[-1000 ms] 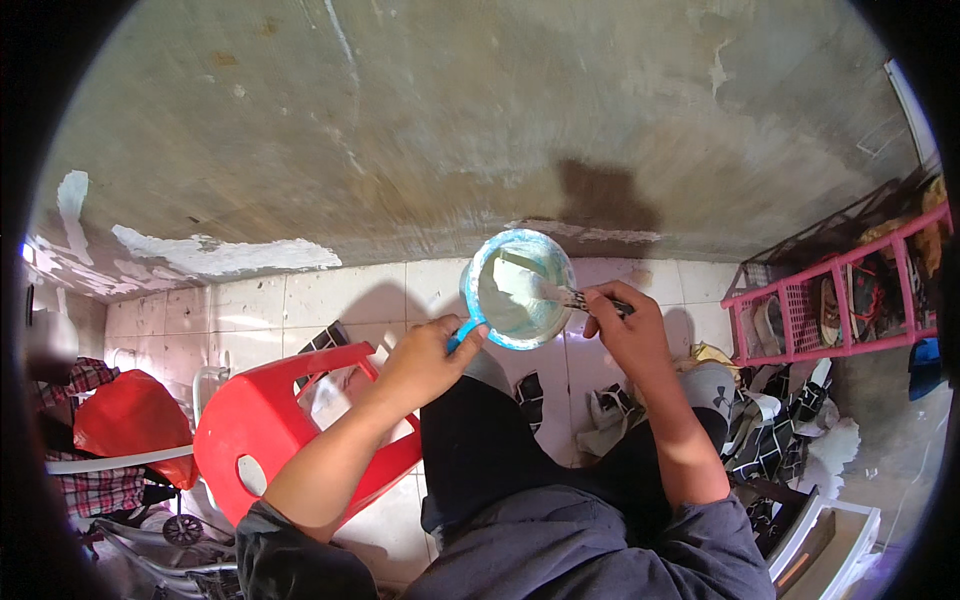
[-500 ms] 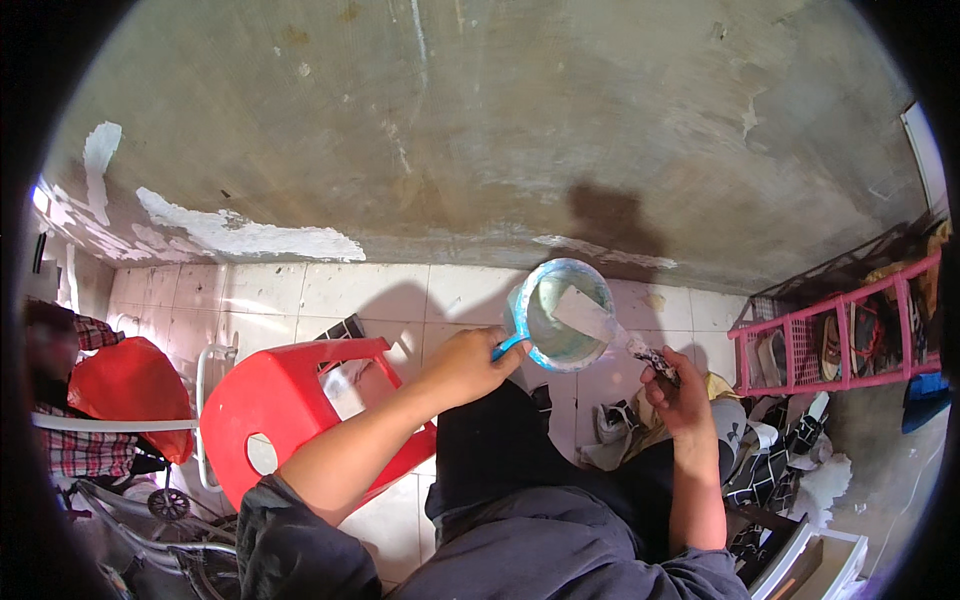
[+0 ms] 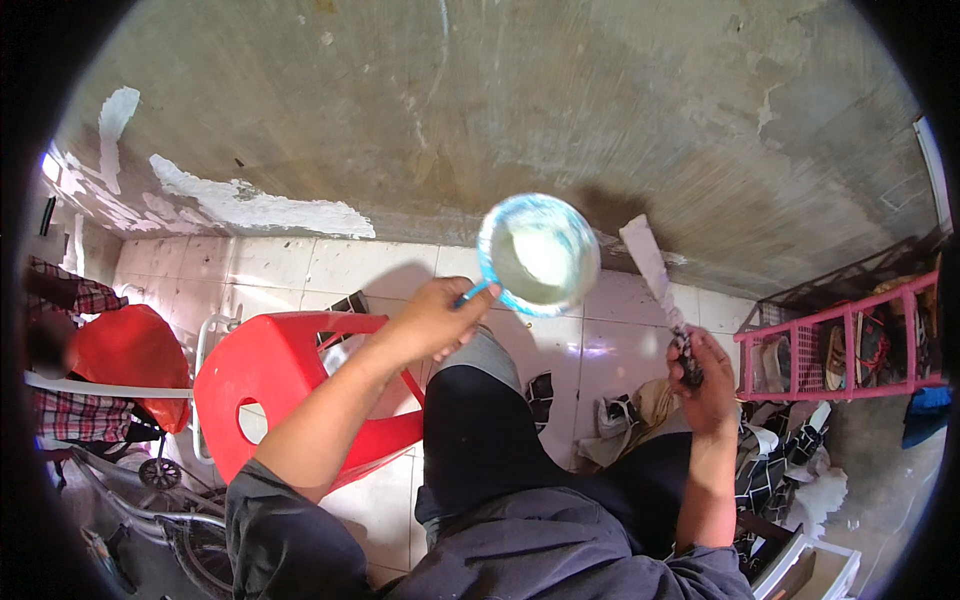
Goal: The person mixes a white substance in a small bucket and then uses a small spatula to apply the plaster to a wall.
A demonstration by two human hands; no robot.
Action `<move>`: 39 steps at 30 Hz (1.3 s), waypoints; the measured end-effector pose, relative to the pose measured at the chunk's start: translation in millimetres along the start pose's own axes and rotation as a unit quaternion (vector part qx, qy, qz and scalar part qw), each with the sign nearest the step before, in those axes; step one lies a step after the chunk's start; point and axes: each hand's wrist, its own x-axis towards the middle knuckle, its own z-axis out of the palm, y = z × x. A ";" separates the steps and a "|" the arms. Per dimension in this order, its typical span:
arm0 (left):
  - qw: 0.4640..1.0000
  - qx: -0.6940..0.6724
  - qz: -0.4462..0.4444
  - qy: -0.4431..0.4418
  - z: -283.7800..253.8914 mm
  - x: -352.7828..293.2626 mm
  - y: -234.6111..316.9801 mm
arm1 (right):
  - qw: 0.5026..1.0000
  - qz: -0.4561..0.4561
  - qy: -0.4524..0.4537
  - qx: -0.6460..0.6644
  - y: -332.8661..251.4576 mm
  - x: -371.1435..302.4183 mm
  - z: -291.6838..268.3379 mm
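Dark grey shirt [image 3: 550, 545] over black legwear [image 3: 490, 430], lower centre of the frame.
The shirt is plain, its cloth loosely creased across the lower edge; the left sleeve [image 3: 290, 530], at lower left, is wide and nearly black in its folds, and the right sleeve [image 3: 695, 573], at lower right, is the same dark grey. Both stop around the elbow, leaving forearms, left hand [image 3: 440, 320] and right hand [image 3: 708, 388] bare. A pale grey section [image 3: 492, 352] meets the black near the left knee.

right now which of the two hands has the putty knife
The right hand grips the putty knife; the left hand holds the blue-handled dipper.
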 end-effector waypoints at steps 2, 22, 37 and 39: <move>0.998 -0.038 0.013 0.038 -15.4 -8.0 -1.4 | 0.998 -0.031 0.014 -0.061 -8.5 8.2 -4.0; 0.936 -0.167 0.036 0.308 -111.1 -20.9 -60.4 | 0.836 -0.190 -0.114 -0.503 130.7 207.5 59.8; 0.936 -0.156 0.027 0.313 -113.9 -15.9 -55.0 | 0.835 -0.073 -0.089 -0.539 129.6 320.8 80.0; 0.937 -0.155 0.031 0.311 -113.1 -11.9 -56.5 | 0.849 -0.071 -0.081 -0.517 118.1 324.0 74.8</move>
